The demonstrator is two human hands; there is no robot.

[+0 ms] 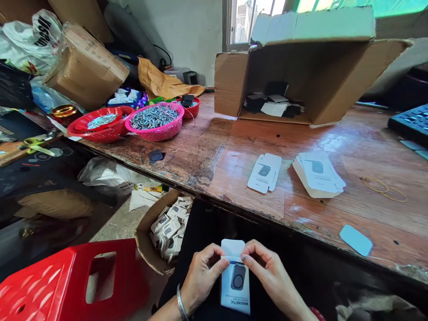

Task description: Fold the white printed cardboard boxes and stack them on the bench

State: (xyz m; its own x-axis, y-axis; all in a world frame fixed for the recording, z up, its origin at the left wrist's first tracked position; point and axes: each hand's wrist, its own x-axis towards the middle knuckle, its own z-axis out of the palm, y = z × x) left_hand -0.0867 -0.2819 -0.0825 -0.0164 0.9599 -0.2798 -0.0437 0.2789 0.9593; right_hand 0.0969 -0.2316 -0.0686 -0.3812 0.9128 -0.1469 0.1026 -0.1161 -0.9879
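Note:
A small white carton [236,296] printed "MAGNETIC", with a dark device pictured on it, is held over my lap. Its top flap stands up, away from me. My left hand [203,274] pinches the upper left corner between thumb and fingers. At the upper right corner, my right hand [267,269] pinches the same carton near the flap's fold. On the table ahead lie a flattened carton [265,173] of the same print and a stack of flat cartons [319,175]. Whatever is inside the held carton is hidden.
A large open cardboard box [230,84] holds loose cards at the back. Left of it stand a pink basket [155,133] of metal parts and a red basket [100,138]. Below are a box [143,245] of packed cartons and a red stool [67,276]. Rubber bands [384,189] lie right.

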